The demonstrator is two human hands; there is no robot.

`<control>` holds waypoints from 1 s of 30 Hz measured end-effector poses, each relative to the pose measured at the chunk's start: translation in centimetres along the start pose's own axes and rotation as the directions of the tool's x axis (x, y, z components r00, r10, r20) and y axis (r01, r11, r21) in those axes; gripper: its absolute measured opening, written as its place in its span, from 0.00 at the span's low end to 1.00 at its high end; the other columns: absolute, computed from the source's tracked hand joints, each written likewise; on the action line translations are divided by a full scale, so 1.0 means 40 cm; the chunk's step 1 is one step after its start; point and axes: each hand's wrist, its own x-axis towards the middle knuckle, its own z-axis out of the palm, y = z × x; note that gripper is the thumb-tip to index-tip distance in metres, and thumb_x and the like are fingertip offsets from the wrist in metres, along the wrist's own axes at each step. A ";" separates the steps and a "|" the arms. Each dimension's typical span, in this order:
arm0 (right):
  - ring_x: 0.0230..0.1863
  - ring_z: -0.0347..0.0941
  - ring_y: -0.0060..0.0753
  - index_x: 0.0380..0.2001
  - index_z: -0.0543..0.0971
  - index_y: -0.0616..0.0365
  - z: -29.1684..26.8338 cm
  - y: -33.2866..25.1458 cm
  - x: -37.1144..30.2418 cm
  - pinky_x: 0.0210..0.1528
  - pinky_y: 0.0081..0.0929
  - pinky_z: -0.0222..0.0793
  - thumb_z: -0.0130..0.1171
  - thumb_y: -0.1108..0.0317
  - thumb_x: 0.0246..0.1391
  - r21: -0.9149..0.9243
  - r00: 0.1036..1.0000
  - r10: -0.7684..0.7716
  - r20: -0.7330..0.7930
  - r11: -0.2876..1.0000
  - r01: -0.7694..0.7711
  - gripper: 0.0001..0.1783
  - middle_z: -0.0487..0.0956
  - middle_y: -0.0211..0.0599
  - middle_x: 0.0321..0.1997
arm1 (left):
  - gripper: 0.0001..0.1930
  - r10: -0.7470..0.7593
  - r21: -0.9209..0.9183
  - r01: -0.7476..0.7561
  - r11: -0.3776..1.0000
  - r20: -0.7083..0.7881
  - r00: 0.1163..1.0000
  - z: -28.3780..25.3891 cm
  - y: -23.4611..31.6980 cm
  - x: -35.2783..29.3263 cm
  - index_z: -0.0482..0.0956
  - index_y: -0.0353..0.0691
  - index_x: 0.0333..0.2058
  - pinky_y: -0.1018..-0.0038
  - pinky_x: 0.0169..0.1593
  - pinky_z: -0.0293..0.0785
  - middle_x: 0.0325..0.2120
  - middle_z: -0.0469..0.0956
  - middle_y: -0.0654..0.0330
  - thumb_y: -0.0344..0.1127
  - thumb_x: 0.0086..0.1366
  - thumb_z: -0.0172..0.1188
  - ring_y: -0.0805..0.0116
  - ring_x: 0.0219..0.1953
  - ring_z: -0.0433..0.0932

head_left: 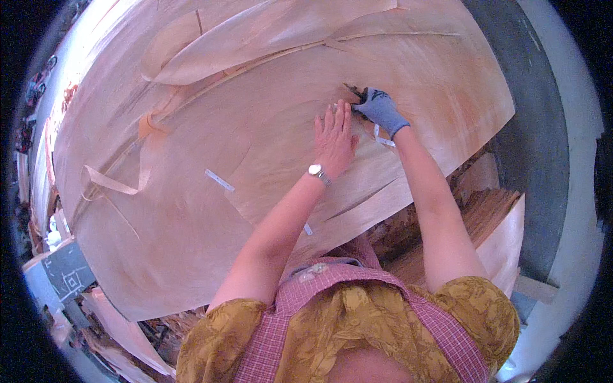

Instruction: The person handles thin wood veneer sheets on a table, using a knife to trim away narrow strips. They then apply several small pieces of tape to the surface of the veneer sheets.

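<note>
A large, thin sheet of pale wood veneer spreads out in front of me. My left hand, bare and with a watch on its wrist, lies flat on it with fingers stretched out. Just to its right, my right hand wears a blue-grey glove and is closed round a dark, pointed tool. The tool looks like a knife, but the fingers cover most of it. White tape pieces stick to the veneer: one below the glove, one farther left, and another beside my left forearm.
A curled veneer offcut and a long narrow strip lie across the far part. A loose ribbon of veneer curls at the left. Stacked veneer sheets show at lower right, and a dark grey surface borders the right side.
</note>
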 end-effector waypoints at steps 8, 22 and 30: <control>0.21 0.77 0.36 0.28 0.80 0.63 -0.007 0.099 -0.095 0.27 0.33 0.72 0.61 0.52 0.54 0.520 0.990 0.078 0.117 0.845 -0.128 0.20 0.80 0.41 0.20 | 0.39 -0.085 0.223 0.032 0.974 0.232 0.969 -0.025 0.042 0.058 0.56 0.54 0.68 0.36 0.63 0.49 0.67 0.55 0.48 0.59 0.62 0.54 0.46 0.69 0.53; 0.22 0.73 0.24 0.30 0.78 0.57 -0.012 -0.288 0.048 0.25 0.26 0.68 0.62 0.49 0.56 0.626 0.891 -0.348 0.291 0.773 0.098 0.20 0.78 0.32 0.20 | 0.30 -0.389 0.027 0.425 0.905 -0.352 0.851 -0.040 -0.248 -0.088 0.63 0.40 0.63 0.48 0.67 0.51 0.63 0.63 0.47 0.34 0.62 0.55 0.48 0.66 0.58; 0.42 0.79 0.54 0.33 0.80 0.59 0.151 -0.432 0.195 0.45 0.45 0.73 0.61 0.44 0.50 -0.125 0.899 -0.412 0.147 0.894 0.431 0.25 0.81 0.53 0.41 | 0.33 -0.463 0.065 0.493 0.868 -0.256 0.848 -0.103 -0.277 -0.065 0.60 0.47 0.66 0.56 0.60 0.60 0.63 0.65 0.54 0.45 0.63 0.56 0.52 0.62 0.64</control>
